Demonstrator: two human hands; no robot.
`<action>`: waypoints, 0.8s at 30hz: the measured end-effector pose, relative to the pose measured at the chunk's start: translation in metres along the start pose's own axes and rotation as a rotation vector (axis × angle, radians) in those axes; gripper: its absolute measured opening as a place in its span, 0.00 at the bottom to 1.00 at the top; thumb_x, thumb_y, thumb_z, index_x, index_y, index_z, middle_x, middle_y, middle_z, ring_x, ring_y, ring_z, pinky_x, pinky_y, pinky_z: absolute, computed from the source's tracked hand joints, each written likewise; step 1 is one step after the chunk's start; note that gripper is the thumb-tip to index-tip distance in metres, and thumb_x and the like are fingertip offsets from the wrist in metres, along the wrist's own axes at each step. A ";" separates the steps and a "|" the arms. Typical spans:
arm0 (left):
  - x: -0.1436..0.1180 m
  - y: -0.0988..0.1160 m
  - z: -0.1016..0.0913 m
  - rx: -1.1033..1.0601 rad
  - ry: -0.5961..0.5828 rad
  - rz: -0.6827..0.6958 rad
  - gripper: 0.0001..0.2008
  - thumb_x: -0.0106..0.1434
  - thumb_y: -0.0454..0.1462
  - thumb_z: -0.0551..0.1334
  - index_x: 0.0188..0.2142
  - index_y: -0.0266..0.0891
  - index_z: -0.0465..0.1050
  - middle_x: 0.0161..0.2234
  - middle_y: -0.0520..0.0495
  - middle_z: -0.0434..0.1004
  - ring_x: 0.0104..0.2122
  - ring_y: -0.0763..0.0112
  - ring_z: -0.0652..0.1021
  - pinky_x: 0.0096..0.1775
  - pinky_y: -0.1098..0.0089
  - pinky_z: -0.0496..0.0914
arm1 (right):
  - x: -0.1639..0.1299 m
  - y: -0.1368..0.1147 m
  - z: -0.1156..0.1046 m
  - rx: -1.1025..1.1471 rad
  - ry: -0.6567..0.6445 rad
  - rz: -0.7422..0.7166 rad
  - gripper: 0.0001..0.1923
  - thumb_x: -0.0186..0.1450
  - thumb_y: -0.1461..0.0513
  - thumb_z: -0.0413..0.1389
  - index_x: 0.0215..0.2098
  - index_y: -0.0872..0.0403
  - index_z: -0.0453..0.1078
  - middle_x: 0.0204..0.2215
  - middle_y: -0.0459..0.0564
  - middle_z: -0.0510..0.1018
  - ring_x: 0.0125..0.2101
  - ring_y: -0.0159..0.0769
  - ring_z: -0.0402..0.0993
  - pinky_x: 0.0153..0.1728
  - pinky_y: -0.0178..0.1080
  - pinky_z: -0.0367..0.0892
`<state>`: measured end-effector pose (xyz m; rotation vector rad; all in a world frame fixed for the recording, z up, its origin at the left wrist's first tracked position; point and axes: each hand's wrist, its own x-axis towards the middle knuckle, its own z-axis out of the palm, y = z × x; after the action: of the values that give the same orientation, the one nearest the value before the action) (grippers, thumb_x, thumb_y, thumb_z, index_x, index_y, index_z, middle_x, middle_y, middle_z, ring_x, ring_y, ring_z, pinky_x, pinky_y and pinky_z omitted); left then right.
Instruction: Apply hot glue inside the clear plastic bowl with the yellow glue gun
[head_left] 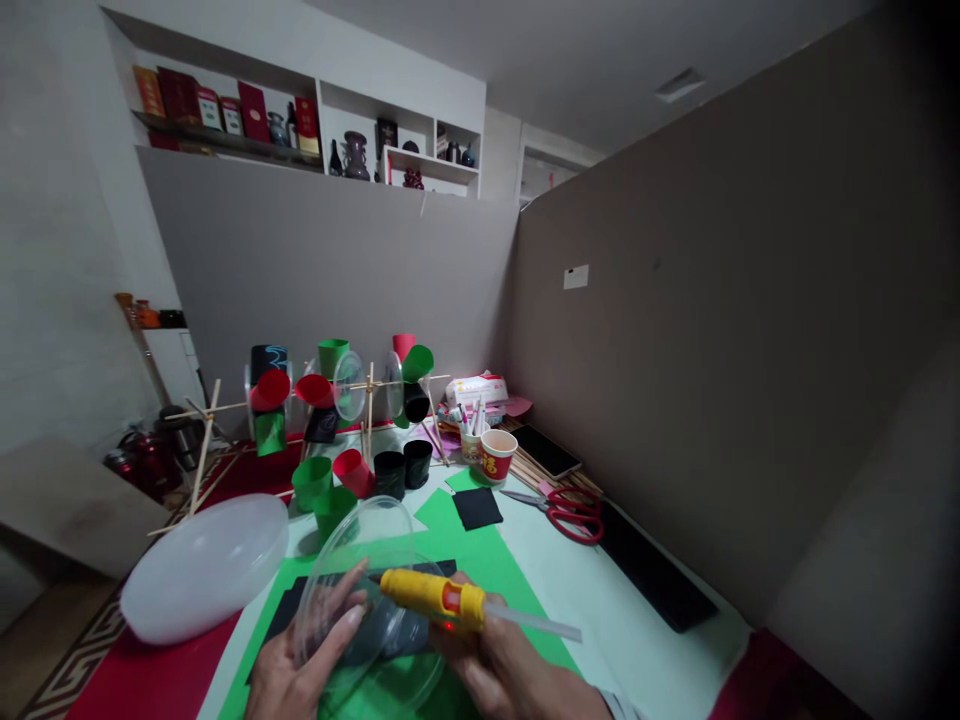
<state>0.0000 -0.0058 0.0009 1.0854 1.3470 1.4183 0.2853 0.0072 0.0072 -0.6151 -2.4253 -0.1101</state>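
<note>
My left hand (304, 655) grips clear round plastic lids (379, 530) by the edge, thumb and fingers closed on the rim. They seem to be two lids, one tilted against the other. Wrapped around a yellow hot glue gun (420, 592) is my right hand (506, 655). The gun's nozzle points left at the lids, close to my left fingertips. A translucent glue stick (536, 618) sticks out of its back, and a small red light glows below. Beneath both hands lie green sheets (487, 570) and dark sheets (281, 610), partly hidden.
Beyond the hands stand green cups (311, 485), a red cup (354, 473) and black cups (389, 477). Stick frames (370, 410) carry cups and clear discs. Red-handled scissors (574, 515), a paper cup (498, 456) and a black slab (652, 570) lie right; a white oval lid (206, 565) left.
</note>
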 end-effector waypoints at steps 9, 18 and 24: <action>-0.003 0.003 -0.002 0.033 -0.019 0.015 0.26 0.60 0.57 0.73 0.55 0.56 0.83 0.61 0.52 0.83 0.64 0.47 0.76 0.70 0.51 0.64 | 0.002 -0.002 -0.004 0.477 -0.083 0.244 0.29 0.81 0.67 0.41 0.76 0.44 0.62 0.65 0.51 0.78 0.65 0.48 0.75 0.66 0.47 0.73; -0.004 0.001 -0.001 0.021 -0.004 0.022 0.27 0.59 0.58 0.74 0.55 0.57 0.83 0.59 0.51 0.84 0.62 0.47 0.78 0.69 0.51 0.65 | 0.002 -0.002 -0.010 0.673 -0.065 0.318 0.27 0.80 0.67 0.43 0.73 0.46 0.67 0.63 0.50 0.80 0.67 0.44 0.74 0.66 0.44 0.73; -0.005 0.006 0.003 -0.016 0.023 -0.006 0.28 0.56 0.58 0.76 0.53 0.54 0.85 0.58 0.49 0.85 0.65 0.43 0.75 0.72 0.44 0.59 | 0.009 -0.002 0.000 0.890 -0.077 0.428 0.23 0.78 0.66 0.47 0.64 0.51 0.76 0.64 0.53 0.79 0.70 0.47 0.69 0.72 0.52 0.63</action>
<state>0.0041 -0.0098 0.0064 1.0562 1.3522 1.4387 0.2786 0.0093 0.0128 -0.6777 -2.0480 1.1111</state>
